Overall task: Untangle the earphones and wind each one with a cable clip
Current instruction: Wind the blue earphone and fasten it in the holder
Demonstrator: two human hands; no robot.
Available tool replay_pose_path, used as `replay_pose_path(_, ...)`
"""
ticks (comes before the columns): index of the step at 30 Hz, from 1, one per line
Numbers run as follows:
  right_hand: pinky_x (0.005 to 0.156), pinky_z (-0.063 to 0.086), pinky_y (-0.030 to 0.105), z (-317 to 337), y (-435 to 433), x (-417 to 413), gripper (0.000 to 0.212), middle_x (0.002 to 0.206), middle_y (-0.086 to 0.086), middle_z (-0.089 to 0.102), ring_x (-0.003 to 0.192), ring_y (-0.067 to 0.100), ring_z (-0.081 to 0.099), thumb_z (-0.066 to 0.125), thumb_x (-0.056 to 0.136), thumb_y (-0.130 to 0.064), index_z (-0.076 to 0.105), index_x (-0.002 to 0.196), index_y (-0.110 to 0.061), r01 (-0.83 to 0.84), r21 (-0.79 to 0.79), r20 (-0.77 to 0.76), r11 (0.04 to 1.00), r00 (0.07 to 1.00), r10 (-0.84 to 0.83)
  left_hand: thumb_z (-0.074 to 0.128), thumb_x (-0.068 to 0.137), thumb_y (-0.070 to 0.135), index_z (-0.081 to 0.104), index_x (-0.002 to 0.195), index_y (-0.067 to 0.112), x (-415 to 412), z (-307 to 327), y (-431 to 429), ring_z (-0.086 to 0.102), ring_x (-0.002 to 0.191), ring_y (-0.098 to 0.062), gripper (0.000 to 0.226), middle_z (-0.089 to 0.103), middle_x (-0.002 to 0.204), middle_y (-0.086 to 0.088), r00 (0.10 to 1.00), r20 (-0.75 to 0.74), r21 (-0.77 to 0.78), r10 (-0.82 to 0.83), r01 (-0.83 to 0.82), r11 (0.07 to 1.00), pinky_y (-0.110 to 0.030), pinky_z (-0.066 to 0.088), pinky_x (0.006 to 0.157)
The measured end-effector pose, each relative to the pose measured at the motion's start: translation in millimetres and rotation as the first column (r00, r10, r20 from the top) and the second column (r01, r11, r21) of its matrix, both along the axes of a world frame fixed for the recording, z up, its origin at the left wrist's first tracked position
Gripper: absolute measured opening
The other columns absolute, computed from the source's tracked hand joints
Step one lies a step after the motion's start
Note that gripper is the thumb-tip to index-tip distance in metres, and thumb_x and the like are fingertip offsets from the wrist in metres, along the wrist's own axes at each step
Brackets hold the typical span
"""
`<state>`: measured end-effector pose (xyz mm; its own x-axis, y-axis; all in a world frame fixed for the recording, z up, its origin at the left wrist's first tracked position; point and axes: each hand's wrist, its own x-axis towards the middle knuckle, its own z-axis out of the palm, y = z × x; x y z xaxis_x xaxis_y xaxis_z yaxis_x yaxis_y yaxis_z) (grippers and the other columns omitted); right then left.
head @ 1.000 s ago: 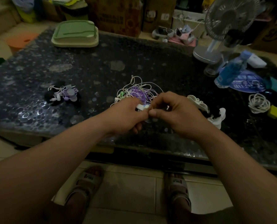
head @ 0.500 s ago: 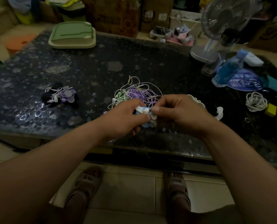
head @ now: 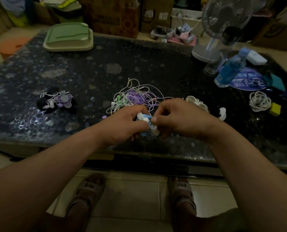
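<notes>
1. Since a second ago my hands have dropped a little from the tangle of earphones (head: 136,97) toward the table's (head: 156,64) near edge. A blue earphone cord (head: 145,133) now shows under them, where before I saw only white.
2. My left hand (head: 122,124) is curled, thumb and fingers pinching the white cable clip (head: 140,115), just in front of the tangle.
3. My right hand (head: 181,119) is curled too, thumb and forefinger nipping the blue cord where it crosses the clip. The two hands almost touch.
4. Edges: both hands hang between the tangle and the table's near edge. Bare tabletop lies behind the tangle as far as the green tray (head: 69,37), and to its left as far as the wound bundle (head: 59,101).
5. Right of the tangle, close by, sits a heap of white clips (head: 196,102); it leaves less room there.
6. Counts: one tangle, with white, purple and green cords; one blue earphone in my fingers; one wound bundle, though I cannot tell how many earphones are in it; one heap of spare clips, number unclear; one coiled white cable (head: 259,101) far right of the tangle.
</notes>
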<state>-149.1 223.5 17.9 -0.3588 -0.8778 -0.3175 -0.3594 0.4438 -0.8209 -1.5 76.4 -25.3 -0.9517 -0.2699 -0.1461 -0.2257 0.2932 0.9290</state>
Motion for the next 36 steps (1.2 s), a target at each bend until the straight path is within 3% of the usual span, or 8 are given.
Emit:
replay_pose_path(6,0.075,0.066,0.048,-1,-4,5,0.015,0.088,0.011,0.078,0.076,0.026,0.078,0.068,0.101,-0.021,0.067,0.096,-0.007,0.052,0.011,-0.068,0.999,0.996,-0.051,0.065,0.092,0.025,0.061,0.096,0.013,0,-1,4,0.061,0.073,-0.026,0.013,0.065,0.088,-0.02,0.998,-0.031,0.001,0.05,-0.05,0.999,-0.057,0.056,0.066)
replay_pose_path(11,0.06,0.058,0.029,-11,-4,4,0.013,0.091,0.011,0.075,0.072,0.017,0.072,0.069,0.1,-0.02,0.062,0.099,-0.009,0.184,-0.037,0.178,0.982,0.968,-0.175,0.06,0.101,0.01,0.06,0.104,0.01,-2,0,5,0.065,0.073,-0.02,0.002,0.072,0.097,-0.017,0.998,-0.011,0.088,0.067,-0.065,0.994,-0.037,0.055,0.065)
replay_pose_path(15,0.068,0.058,0.031,-19,-6,5,0.019,0.095,0.004,0.075,0.085,0.021,0.071,0.056,0.107,-0.029,0.07,0.106,-0.015,0.339,-0.111,0.275,0.934,0.914,-0.299,0.058,0.103,0.012,0.062,0.115,0.009,-3,4,3,0.062,0.072,-0.021,0.013,0.071,0.095,-0.013,0.991,0.032,0.195,0.13,-0.133,0.972,-0.03,0.052,0.058)
replay_pose_path(19,0.091,0.06,0.038,-19,-9,3,0.016,0.11,-0.005,0.075,0.104,0.016,0.071,0.057,0.105,-0.024,0.07,0.114,-0.028,0.295,-0.175,0.147,0.939,0.951,-0.271,0.058,0.103,0.014,0.062,0.122,0.01,-1,6,-6,0.06,0.068,-0.016,0.019,0.071,0.094,-0.01,0.974,0.058,0.327,0.218,-0.225,0.918,-0.027,0.049,0.055)
replay_pose_path(23,0.089,0.059,0.031,-23,-18,15,0.023,0.114,-0.011,0.074,0.102,0.004,0.071,0.071,0.098,-0.024,0.064,0.118,-0.033,0.107,-0.208,0.026,0.972,0.994,-0.104,0.059,0.101,0.013,0.065,0.119,0.017,8,6,-16,0.059,0.069,-0.018,0.019,0.071,0.093,-0.009,0.963,0.055,0.417,0.263,-0.261,0.87,-0.029,0.046,0.056)
replay_pose_path(28,0.082,0.062,0.034,-25,-47,41,0.017,0.101,-0.006,0.076,0.091,0.006,0.073,0.075,0.095,-0.025,0.067,0.111,-0.027,0.119,-0.242,-0.128,0.963,0.98,-0.153,0.052,0.097,0.002,0.059,0.114,0.014,29,10,-33,0.059,0.066,-0.016,0.022,0.066,0.093,-0.011,0.949,0.076,0.454,0.307,-0.307,0.836,-0.029,0.046,0.055)
replay_pose_path(33,0.073,0.061,0.026,-25,-96,73,0.014,0.098,-0.002,0.077,0.086,0.007,0.074,0.073,0.097,-0.023,0.068,0.11,-0.022,0.176,-0.214,-0.022,0.961,0.983,-0.185,0.048,0.101,0.005,0.056,0.124,0.012,65,13,-69,0.062,0.072,-0.019,0.025,0.065,0.108,-0.017,0.867,0.085,0.469,0.491,-0.469,0.748,-0.034,0.051,0.059)
replay_pose_path(36,0.073,0.063,0.031,-23,-138,95,0.015,0.102,0.006,0.076,0.087,0.014,0.075,0.071,0.098,-0.018,0.067,0.112,-0.015,0.183,-0.159,0.082,0.97,0.982,-0.172,0.054,0.102,0.011,0.057,0.125,0.014,87,3,-97,0.07,0.083,-0.024,0.023,0.068,0.113,-0.014,0.734,0.078,0.385,0.675,-0.647,0.658,-0.04,0.06,0.067)
